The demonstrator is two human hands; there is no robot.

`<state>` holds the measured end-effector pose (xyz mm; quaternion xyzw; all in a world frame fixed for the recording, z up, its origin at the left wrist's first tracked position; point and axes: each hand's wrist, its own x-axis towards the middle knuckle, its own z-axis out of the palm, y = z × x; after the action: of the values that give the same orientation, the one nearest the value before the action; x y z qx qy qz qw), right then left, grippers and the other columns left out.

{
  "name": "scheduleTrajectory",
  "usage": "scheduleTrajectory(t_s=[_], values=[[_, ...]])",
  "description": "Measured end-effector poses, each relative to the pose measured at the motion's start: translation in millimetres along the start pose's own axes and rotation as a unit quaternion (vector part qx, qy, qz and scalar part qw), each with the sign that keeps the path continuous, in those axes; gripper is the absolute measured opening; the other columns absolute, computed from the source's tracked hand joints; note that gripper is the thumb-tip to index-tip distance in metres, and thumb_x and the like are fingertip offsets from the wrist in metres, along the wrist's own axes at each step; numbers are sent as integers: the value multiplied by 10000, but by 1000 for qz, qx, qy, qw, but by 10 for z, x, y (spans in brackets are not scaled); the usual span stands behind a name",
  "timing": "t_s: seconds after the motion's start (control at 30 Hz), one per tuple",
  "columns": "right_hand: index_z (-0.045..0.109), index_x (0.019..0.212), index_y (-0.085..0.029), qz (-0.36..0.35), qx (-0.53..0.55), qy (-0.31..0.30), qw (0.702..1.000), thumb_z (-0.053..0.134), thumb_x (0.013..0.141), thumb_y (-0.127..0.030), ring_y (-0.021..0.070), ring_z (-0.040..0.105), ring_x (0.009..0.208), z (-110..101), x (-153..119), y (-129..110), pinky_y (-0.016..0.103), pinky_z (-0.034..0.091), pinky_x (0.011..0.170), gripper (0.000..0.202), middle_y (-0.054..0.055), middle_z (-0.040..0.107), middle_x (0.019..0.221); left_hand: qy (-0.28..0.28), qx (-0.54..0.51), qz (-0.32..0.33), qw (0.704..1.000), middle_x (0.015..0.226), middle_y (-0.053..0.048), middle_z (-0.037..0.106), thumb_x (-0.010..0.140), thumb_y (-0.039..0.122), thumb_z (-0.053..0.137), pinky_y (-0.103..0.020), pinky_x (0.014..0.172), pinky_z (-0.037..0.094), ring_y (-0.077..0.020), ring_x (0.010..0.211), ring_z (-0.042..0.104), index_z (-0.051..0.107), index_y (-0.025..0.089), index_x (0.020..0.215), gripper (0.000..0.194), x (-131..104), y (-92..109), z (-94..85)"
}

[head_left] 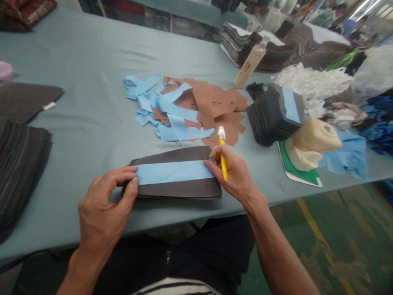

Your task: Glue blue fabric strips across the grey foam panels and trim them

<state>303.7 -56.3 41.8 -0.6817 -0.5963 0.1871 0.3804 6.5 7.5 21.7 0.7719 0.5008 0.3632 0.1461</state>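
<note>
A light blue ribbed strip (175,172) lies lengthwise across a dark grey fabric piece (181,190) near the table's front edge. My left hand (107,203) pinches the strip's left end between thumb and fingers. At the strip's right end my right hand (231,170) is closed, thumb and fingertip on the strip. The same hand holds a yellow brush (223,162), its white tip pointing away from me. Beyond the grey piece are loose blue strips (178,112) and a heap of brown strips (211,98).
A bottle (251,63) stands behind a dark fabric stack (267,116) on the right. Cream rolls (316,141) rest on a green board (284,162). At the left is another dark stack (24,172). The blue-green table (92,82) has its edge near my body.
</note>
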Motion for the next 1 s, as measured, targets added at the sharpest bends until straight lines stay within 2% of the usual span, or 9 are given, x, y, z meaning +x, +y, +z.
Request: scheduleTrajectory(t_s=[0.2, 0.33, 0.43, 0.53, 0.67, 0.8, 0.9, 0.93, 1.0], values=[[554, 987, -237, 8, 14, 14, 1000, 655, 943, -335, 129, 511, 614, 33, -13, 3, 259, 403, 634, 147, -40, 592, 801, 10, 1, 14, 1000, 1158, -7, 812, 1033, 341, 622, -417, 923, 562, -244, 984, 738, 687, 294, 987, 92, 1, -26, 18], [542, 995, -246, 8, -4, 22, 1000, 632, 944, -340, 148, 541, 621, 52, -38, -11, 264, 409, 632, 140, -49, 565, 753, 21, 3, 25, 999, 1140, -17, 817, 1025, 364, 630, -415, 903, 567, -247, 958, 740, 701, 272, 979, 125, 3, -42, 51], [551, 1015, -249, 22, -49, 35, 998, 613, 948, -359, 169, 596, 665, 64, -71, -22, 280, 435, 669, 143, -29, 603, 788, 27, -4, 31, 999, 1137, -30, 821, 1024, 364, 628, -418, 901, 571, -257, 969, 745, 701, 265, 977, 132, 5, -48, 59], [567, 1045, -251, 31, -84, 54, 995, 596, 961, -396, 184, 643, 699, 79, -113, 1, 293, 455, 697, 169, -13, 652, 828, 30, -9, 37, 999, 1147, -35, 821, 1025, 349, 629, -417, 918, 572, -258, 981, 748, 699, 265, 984, 116, -4, -53, 56], [574, 1020, -253, 36, -111, 85, 990, 589, 967, -421, 193, 663, 663, 66, -166, 98, 296, 458, 666, 177, -20, 667, 778, 37, -29, 36, 998, 1147, -34, 821, 1023, 331, 633, -412, 945, 556, -252, 1000, 741, 704, 268, 987, 101, -27, -82, 73], [576, 1032, -241, 36, -138, 147, 979, 578, 971, -435, 212, 697, 660, -1, -198, 101, 308, 478, 646, 204, 2, 707, 791, 51, -64, 26, 996, 1133, -30, 823, 1003, 308, 647, -401, 935, 538, -243, 990, 733, 712, 268, 971, 82, -38, -130, 130], [594, 1001, -241, 6, -140, 175, 975, 600, 995, -444, 199, 693, 614, 10, -209, -79, 295, 471, 601, 202, -3, 708, 765, 59, -123, 2, 991, 1112, -28, 824, 970, 264, 675, -408, 959, 509, -239, 998, 730, 727, 267, 941, 60, -45, -122, 153], [603, 980, -245, -28, -154, 177, 972, 597, 1014, -446, 190, 696, 603, 37, -212, -159, 286, 474, 591, 204, -13, 700, 737, 62, -154, -10, 986, 1103, -34, 825, 955, 238, 682, -411, 964, 498, -240, 1008, 730, 733, 263, 929, 62, -51, -105, 150], [632, 1019, -246, -101, -182, 160, 965, 577, 1057, -454, 187, 748, 672, 118, -222, -301, 276, 502, 614, 218, -1, 749, 807, 61, -147, -6, 987, 1076, -22, 831, 953, 205, 657, -393, 925, 510, -229, 1002, 744, 730, 265, 920, 100, -71, -60, 137]])
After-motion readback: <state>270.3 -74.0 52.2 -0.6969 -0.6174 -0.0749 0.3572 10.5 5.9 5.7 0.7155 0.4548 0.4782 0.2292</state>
